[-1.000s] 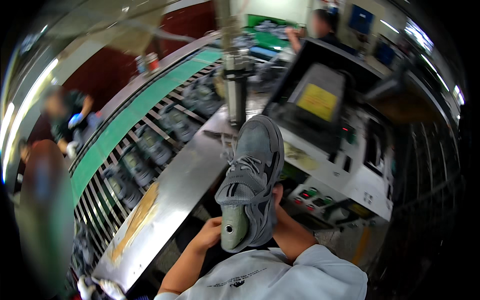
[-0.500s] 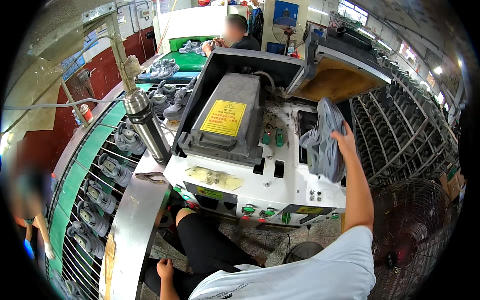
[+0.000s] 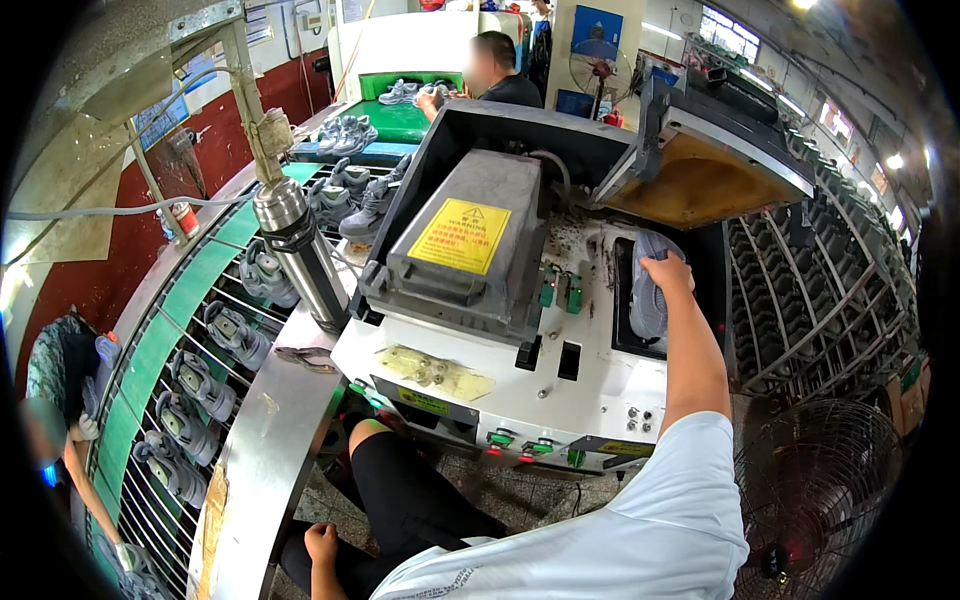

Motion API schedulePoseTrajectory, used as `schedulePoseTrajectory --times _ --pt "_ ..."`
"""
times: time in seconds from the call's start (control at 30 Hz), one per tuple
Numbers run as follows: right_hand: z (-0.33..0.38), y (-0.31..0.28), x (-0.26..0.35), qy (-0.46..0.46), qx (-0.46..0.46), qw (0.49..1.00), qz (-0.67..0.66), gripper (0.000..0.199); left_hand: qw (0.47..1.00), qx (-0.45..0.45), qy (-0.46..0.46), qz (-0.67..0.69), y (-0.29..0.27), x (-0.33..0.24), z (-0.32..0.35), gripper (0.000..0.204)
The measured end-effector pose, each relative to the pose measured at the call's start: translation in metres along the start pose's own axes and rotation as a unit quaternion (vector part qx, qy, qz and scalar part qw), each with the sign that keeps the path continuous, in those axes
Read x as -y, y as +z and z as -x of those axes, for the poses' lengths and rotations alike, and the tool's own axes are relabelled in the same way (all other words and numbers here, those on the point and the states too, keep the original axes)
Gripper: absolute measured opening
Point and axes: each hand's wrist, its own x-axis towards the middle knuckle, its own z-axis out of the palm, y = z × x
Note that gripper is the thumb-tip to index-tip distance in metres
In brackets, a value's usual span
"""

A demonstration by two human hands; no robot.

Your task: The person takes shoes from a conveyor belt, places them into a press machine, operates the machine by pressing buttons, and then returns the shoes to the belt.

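Observation:
My right hand (image 3: 668, 270) grips a grey sports shoe (image 3: 648, 305) near its upper end. The shoe lies lengthwise in the dark recessed bay on the right of a white machine (image 3: 470, 370), its grey sole facing up. A raised lid (image 3: 690, 190) with a brown inner face stands tilted over that bay. My left hand (image 3: 321, 543) rests by my thigh with its fingers curled in, and nothing shows in it. To the left of the bay sits a closed grey housing (image 3: 465, 220) with a yellow warning label.
Several grey shoes (image 3: 205, 385) stand on a curved roller conveyor (image 3: 140, 370) at left. A steel flask (image 3: 300, 250) stands on the metal ledge (image 3: 265, 430). One person reaches over the conveyor; another sits behind the machine. A rack (image 3: 810, 290) and a caged fan (image 3: 815, 500) are at right.
My right hand has lowered the shoe from above the machine into the bay, turning its sole up. At left, the person has bent down toward a shoe on the conveyor. My view has shifted slightly.

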Motion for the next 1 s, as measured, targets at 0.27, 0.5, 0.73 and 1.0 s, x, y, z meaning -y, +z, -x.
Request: schedulePoseTrajectory --times 0.27,0.5,0.73,1.0 --pt "0.063 0.014 -0.066 -0.134 -0.128 0.983 0.005 0.068 0.977 0.084 -0.004 0.195 0.038 -0.060 -0.017 0.014" --pt "0.236 0.081 -0.238 -0.189 -0.262 0.854 -0.408 0.016 0.890 0.356 0.282 0.047 0.112 -0.256 0.056 0.021" --pt "0.271 0.135 -0.310 0.294 -0.008 0.517 -0.804 0.022 0.720 0.503 0.478 0.019 0.234 -0.336 0.113 0.023" --pt "0.265 0.267 -0.459 -0.177 0.219 0.948 -0.147 0.018 0.816 0.427 0.379 0.090 0.177 -0.305 0.059 0.022"
